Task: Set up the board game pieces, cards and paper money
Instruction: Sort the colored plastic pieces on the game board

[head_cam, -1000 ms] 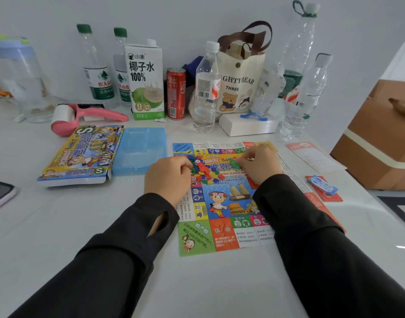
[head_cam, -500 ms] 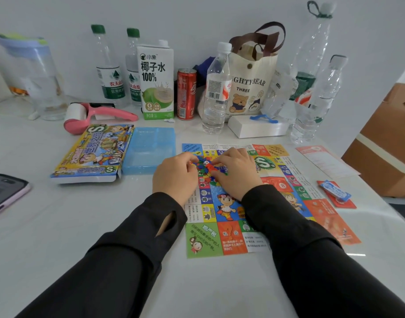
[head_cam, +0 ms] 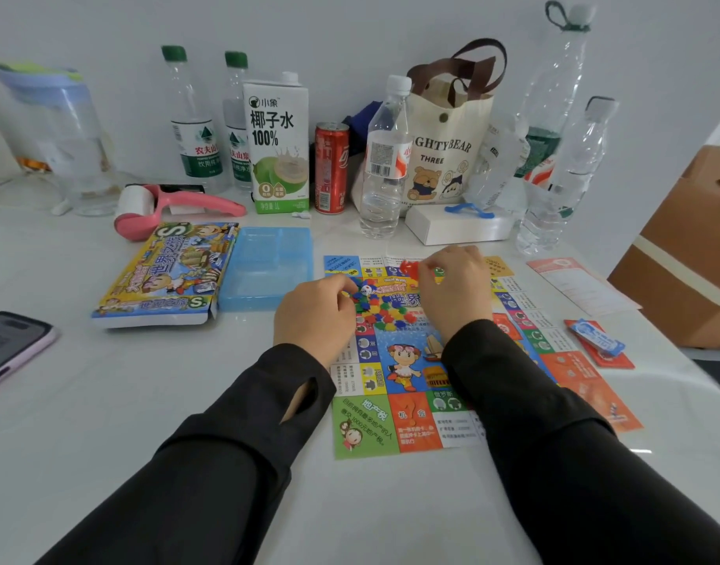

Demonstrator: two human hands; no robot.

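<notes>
The paper game board (head_cam: 407, 426) lies flat at the middle of the white table (head_cam: 146, 401), its near edge towards the person. On the board's far half sits a loose pile of small coloured pieces (head_cam: 384, 316) (red, blue, yellow and green mixed), with a white die (head_cam: 365, 290) at the pile's far left. The left hand (head_cam: 315, 316) rests over the board's left edge, fingers curled and their tips touching the left side of the pile; whether they pinch a piece cannot be told. The right hand (head_cam: 458, 289) lies on the far side of the pile, near the board's far edge, its fingers also curled. A small cluster of red pieces (head_cam: 407, 266) lies on the board just beside its fingertips, well apart from the main pile, and whether the hand holds any of them cannot be told. Just left of the board's far-left corner stands an open blue plastic tray (head_cam: 268, 267), and touching the tray's left side is the game box (head_cam: 162, 275). A phone (head_cam: 11, 344) lies at the table's left edge. Near the right edge a blue packet (head_cam: 596, 336) rests on a red card (head_cam: 607, 358), with a paper leaflet (head_cam: 578, 285) beyond them.
</notes>
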